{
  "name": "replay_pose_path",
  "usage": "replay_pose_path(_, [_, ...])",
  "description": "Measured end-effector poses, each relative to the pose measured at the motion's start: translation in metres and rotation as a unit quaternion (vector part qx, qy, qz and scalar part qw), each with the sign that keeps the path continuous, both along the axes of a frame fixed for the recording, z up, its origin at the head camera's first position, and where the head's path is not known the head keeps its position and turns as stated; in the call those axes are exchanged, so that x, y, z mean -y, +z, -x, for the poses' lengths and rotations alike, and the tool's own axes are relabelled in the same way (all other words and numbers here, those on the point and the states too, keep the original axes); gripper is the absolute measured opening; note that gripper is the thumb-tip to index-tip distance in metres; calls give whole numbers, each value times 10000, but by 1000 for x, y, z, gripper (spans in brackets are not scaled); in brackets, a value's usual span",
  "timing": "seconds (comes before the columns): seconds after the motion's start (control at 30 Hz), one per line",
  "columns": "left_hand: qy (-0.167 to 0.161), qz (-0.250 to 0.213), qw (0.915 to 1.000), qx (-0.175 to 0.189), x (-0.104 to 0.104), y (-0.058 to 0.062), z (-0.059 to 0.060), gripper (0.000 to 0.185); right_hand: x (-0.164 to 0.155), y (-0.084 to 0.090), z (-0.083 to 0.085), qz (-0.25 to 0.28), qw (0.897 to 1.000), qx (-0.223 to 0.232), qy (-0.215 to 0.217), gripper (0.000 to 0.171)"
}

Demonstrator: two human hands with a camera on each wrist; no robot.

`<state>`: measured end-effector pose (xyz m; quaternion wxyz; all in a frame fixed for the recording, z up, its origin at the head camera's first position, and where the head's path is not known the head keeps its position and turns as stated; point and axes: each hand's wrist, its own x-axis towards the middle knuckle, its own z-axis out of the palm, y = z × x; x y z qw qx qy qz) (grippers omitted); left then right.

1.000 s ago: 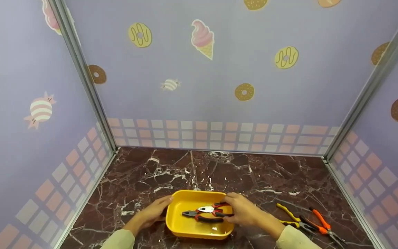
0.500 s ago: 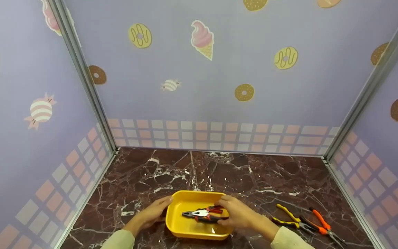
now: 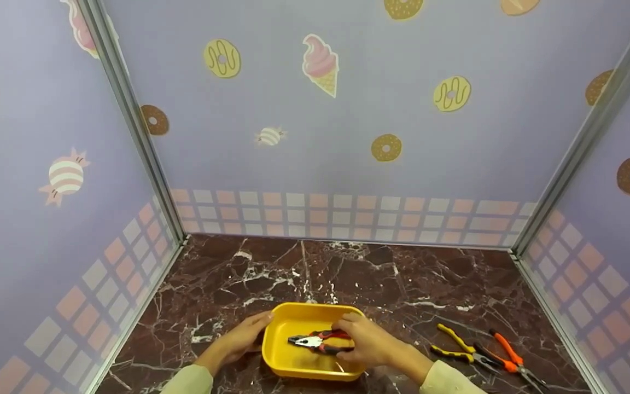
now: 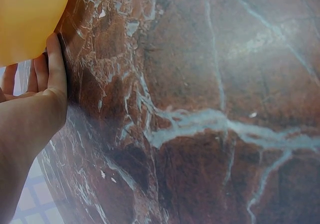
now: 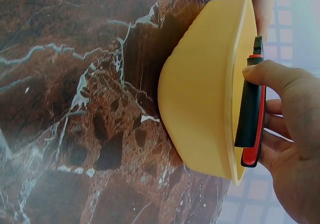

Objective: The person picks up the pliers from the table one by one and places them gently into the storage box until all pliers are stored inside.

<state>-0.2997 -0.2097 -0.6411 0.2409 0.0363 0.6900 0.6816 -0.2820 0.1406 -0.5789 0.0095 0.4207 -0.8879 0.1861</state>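
A yellow plastic tub [image 3: 298, 369] stands on the dark marble table. My left hand [image 3: 244, 336] rests against its left side; in the left wrist view its fingers [image 4: 55, 63] lie extended along the outer wall. My right hand [image 3: 367, 342] reaches in over the tub's right rim and grips silver-headed pliers [image 3: 310, 342] by their red-and-black handles. In the right wrist view the thumb presses on the black handle of the pliers [image 5: 251, 108], fingers beneath. A second, dark-headed pair of pliers [image 3: 293, 340] lies in the tub, mostly covered by the held pair and the hand.
To the right of the tub, pliers with yellow-and-black handles [image 3: 460, 343] and pliers with orange-and-black handles [image 3: 509, 350] lie on the table, overlapping. Purple patterned walls with metal corner posts [image 3: 134, 126] enclose the table at the back and both sides.
My right hand has moved a little left and down with the silver-headed pliers, which now overlap the dark-headed pair in the tub. My left hand and the tub stay put.
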Motion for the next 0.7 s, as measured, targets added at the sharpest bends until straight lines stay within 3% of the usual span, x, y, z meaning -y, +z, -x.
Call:
replay_pose_path(0.17, [-57, -58, 10000, -46, 0, -1, -1, 70, 7, -3, -2, -10, 10000, -39, 70, 47])
replay_pose_path(0.33, [-144, -176, 9997, -71, 1, 0, -2, 67, 14, -6, -5, 40, 9998, 203, 5, 49])
replay_pose_path(0.7, [-49, -188, 9998, -55, 0, 0, -2, 70, 20, -14, -5, 232, 9989, 349, 219, 53])
